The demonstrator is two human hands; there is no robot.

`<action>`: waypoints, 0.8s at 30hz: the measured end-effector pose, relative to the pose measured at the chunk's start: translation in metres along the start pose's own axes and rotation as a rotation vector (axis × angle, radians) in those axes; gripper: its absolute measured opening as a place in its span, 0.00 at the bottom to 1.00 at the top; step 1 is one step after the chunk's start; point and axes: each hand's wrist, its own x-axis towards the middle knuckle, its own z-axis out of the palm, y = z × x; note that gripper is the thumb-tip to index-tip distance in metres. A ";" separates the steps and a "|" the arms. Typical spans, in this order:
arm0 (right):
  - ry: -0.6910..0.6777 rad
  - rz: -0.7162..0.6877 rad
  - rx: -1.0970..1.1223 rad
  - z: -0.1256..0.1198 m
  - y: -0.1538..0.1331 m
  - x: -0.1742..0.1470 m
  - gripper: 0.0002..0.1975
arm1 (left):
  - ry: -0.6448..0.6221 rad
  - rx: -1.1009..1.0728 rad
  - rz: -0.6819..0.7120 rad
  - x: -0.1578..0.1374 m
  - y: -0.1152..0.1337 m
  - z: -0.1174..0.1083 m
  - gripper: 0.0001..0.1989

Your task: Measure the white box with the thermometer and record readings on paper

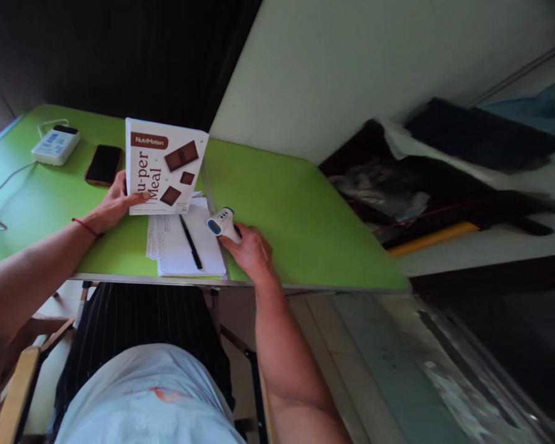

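My left hand grips the lower left edge of a white box printed "NutriMotion" with brown chocolate pieces, its thumb on the front. The box is upright, its broad face toward me. In my right hand is a white and blue infrared thermometer, its small screen end pointing left. Below the box lies a stack of white paper with handwriting on the sheets at its left side. A black pen rests slantwise on the top sheet. The box hides the far end of the stack.
The green folding table holds a dark phone and a white device with a grey cable at the left. A pale wall stands behind. Dark cloth items lie at the right. A chair armrest is at lower left.
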 end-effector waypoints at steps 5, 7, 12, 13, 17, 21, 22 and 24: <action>0.140 -0.098 -0.021 0.000 -0.005 -0.004 0.17 | -0.075 -0.021 0.043 0.003 0.004 0.002 0.42; 0.190 -0.167 0.066 0.002 -0.015 -0.006 0.15 | -0.100 -0.021 0.075 0.005 0.003 0.001 0.44; -0.012 -0.283 0.208 0.015 -0.057 -0.007 0.13 | -0.227 0.023 0.183 0.011 -0.002 -0.003 0.42; -0.027 -0.283 0.182 0.018 -0.066 -0.006 0.14 | -0.248 0.024 0.196 0.012 -0.003 -0.003 0.41; -0.021 -0.311 0.095 0.032 -0.084 -0.005 0.18 | -0.272 0.019 0.201 0.012 -0.003 -0.002 0.40; 0.047 -0.406 0.120 0.042 -0.078 -0.012 0.19 | -0.277 0.040 0.198 0.012 -0.005 0.000 0.41; 0.056 -0.435 0.137 0.043 -0.075 -0.014 0.19 | -0.284 0.046 0.199 0.012 -0.005 0.001 0.42; 0.052 -0.478 0.162 0.043 -0.069 -0.019 0.19 | -0.291 0.057 0.204 0.012 -0.006 0.001 0.42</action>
